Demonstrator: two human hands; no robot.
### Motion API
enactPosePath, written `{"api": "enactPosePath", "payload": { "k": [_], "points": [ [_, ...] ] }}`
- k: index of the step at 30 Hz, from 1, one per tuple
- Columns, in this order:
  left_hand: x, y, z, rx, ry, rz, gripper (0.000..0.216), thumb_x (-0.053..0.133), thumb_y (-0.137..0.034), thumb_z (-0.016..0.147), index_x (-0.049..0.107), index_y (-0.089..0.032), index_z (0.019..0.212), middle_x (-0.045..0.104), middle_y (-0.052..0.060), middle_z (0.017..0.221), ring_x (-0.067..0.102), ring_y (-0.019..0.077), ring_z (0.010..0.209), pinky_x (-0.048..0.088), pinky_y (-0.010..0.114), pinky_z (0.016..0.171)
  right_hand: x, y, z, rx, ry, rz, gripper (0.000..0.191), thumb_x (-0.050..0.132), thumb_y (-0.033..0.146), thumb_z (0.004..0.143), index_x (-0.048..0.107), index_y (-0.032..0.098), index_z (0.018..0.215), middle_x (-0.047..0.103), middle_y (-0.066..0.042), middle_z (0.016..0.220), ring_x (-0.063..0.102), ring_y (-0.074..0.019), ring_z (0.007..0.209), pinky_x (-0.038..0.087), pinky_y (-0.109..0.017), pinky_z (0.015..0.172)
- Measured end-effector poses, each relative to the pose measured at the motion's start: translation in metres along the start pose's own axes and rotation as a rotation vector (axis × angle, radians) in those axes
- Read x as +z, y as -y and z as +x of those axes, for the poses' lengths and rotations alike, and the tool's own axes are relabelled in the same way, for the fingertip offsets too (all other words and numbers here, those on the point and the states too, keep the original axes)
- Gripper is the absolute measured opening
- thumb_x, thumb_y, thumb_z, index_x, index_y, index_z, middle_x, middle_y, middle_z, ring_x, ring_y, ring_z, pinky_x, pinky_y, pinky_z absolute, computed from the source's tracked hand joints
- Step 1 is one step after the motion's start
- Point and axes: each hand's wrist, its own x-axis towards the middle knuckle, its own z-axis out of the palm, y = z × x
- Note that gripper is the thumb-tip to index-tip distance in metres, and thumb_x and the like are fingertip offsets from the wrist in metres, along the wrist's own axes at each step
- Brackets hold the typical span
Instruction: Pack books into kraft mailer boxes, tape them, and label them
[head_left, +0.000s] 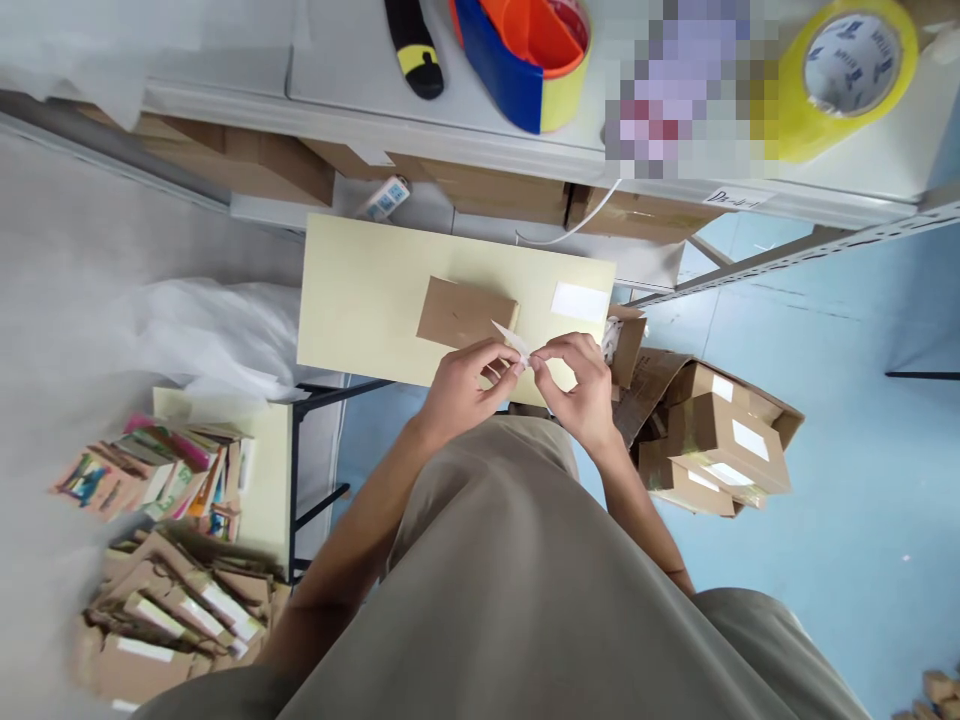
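Observation:
Between the fingertips of both hands is a small white paper label (508, 337), bent and tilted, its print too small to read. My left hand (471, 388) pinches one side of it with thumb and fingers. From the other side my right hand (574, 378) pinches it as well, the two sets of fingertips almost touching. Just beyond the hands a flat brown cardboard box (465, 312) lies on the cream tabletop (360, 290). A white paper slip (580, 301) rests on the same tabletop, past my right hand.
A shelf above holds a yellow tape roll (892, 75), a blue-and-orange tape dispenser (517, 70) and a black-yellow handle (420, 65). Labelled cartons (731, 435) stand on the right. Left are plastic sheeting (217, 330), colourful packets (165, 470) and flattened cardboard (172, 610).

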Motion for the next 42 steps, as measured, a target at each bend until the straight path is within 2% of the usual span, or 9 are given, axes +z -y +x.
{"api": "enactPosePath", "payload": {
  "k": [3, 8, 15, 20, 24, 27, 31, 35, 42],
  "points": [
    [0.004, 0.011, 0.006, -0.030, 0.007, -0.012, 0.020, 0.068, -0.042, 0.102, 0.073, -0.025, 0.094, 0.081, 0.004, 0.093, 0.077, 0.0184, 0.080, 0.063, 0.030, 0.075, -0.003, -0.003, -0.001, 0.033, -0.049, 0.004, 0.013, 0.063, 0.030, 0.107, 0.071, 0.028, 0.098, 0.074, -0.002, 0.096, 0.069, -0.0252, 0.097, 0.053, -0.044, 0.092],
    [0.014, 0.042, 0.019, -0.148, -0.004, -0.052, 0.021, 0.071, -0.044, 0.099, 0.073, -0.023, 0.095, 0.082, 0.005, 0.087, 0.080, 0.0212, 0.080, 0.063, 0.032, 0.074, -0.018, -0.016, -0.007, 0.156, -0.214, 0.066, 0.019, 0.062, 0.038, 0.109, 0.066, 0.026, 0.095, 0.071, -0.003, 0.095, 0.068, -0.0231, 0.095, 0.054, -0.040, 0.090],
    [0.032, 0.084, 0.037, -0.279, -0.056, -0.025, 0.025, 0.073, -0.048, 0.096, 0.071, -0.024, 0.091, 0.079, 0.003, 0.078, 0.080, 0.0209, 0.074, 0.065, 0.031, 0.068, -0.045, -0.058, -0.028, 0.361, -0.449, 0.162, 0.029, 0.067, 0.050, 0.106, 0.068, 0.024, 0.094, 0.069, -0.001, 0.092, 0.067, -0.0197, 0.090, 0.055, -0.034, 0.087],
    [0.035, 0.097, 0.051, -0.371, -0.083, -0.029, 0.024, 0.073, -0.046, 0.096, 0.072, -0.023, 0.092, 0.080, 0.004, 0.079, 0.080, 0.0214, 0.072, 0.065, 0.030, 0.064, -0.073, -0.082, -0.042, 0.433, -0.695, 0.180, 0.027, 0.073, 0.048, 0.101, 0.069, 0.022, 0.094, 0.068, 0.000, 0.089, 0.066, -0.0176, 0.085, 0.055, -0.032, 0.085],
    [0.041, 0.087, 0.066, -0.323, -0.060, 0.084, 0.016, 0.072, -0.038, 0.097, 0.073, -0.023, 0.091, 0.082, 0.005, 0.083, 0.081, 0.0223, 0.080, 0.066, 0.032, 0.075, -0.100, -0.094, -0.054, 0.462, -0.888, 0.147, 0.024, 0.074, 0.046, 0.098, 0.067, 0.023, 0.092, 0.067, 0.000, 0.088, 0.068, -0.0180, 0.087, 0.056, -0.034, 0.090],
    [0.059, 0.069, 0.080, -0.246, 0.002, 0.137, 0.013, 0.070, -0.034, 0.097, 0.075, -0.023, 0.095, 0.084, 0.005, 0.094, 0.081, 0.0225, 0.087, 0.065, 0.034, 0.086, -0.113, -0.099, -0.065, 0.471, -0.939, 0.152, 0.026, 0.075, 0.046, 0.098, 0.067, 0.023, 0.092, 0.068, 0.000, 0.088, 0.070, -0.0187, 0.088, 0.056, -0.037, 0.092],
    [0.101, 0.039, 0.099, -0.163, 0.139, 0.197, 0.013, 0.068, -0.030, 0.098, 0.078, -0.023, 0.097, 0.085, 0.006, 0.104, 0.081, 0.0223, 0.092, 0.062, 0.034, 0.092, -0.117, -0.098, -0.078, 0.487, -0.943, 0.139, 0.029, 0.076, 0.051, 0.097, 0.069, 0.023, 0.093, 0.070, -0.001, 0.090, 0.069, -0.0188, 0.088, 0.056, -0.036, 0.091],
    [0.144, 0.016, 0.116, -0.101, 0.251, 0.287, 0.013, 0.069, -0.029, 0.099, 0.081, -0.023, 0.097, 0.086, 0.005, 0.106, 0.081, 0.0238, 0.096, 0.060, 0.034, 0.095, -0.114, -0.094, -0.090, 0.501, -0.975, 0.153, 0.033, 0.077, 0.054, 0.096, 0.069, 0.022, 0.093, 0.070, -0.001, 0.090, 0.067, -0.0185, 0.087, 0.055, -0.035, 0.087],
    [0.216, 0.002, 0.132, -0.027, 0.438, 0.392, 0.017, 0.067, -0.030, 0.101, 0.083, -0.024, 0.097, 0.087, 0.007, 0.110, 0.080, 0.0281, 0.103, 0.057, 0.036, 0.097, -0.114, -0.088, -0.114, 0.545, -0.987, 0.139, 0.036, 0.075, 0.058, 0.098, 0.069, 0.022, 0.093, 0.069, -0.002, 0.089, 0.067, -0.0187, 0.087, 0.055, -0.034, 0.084]
  ]
}}
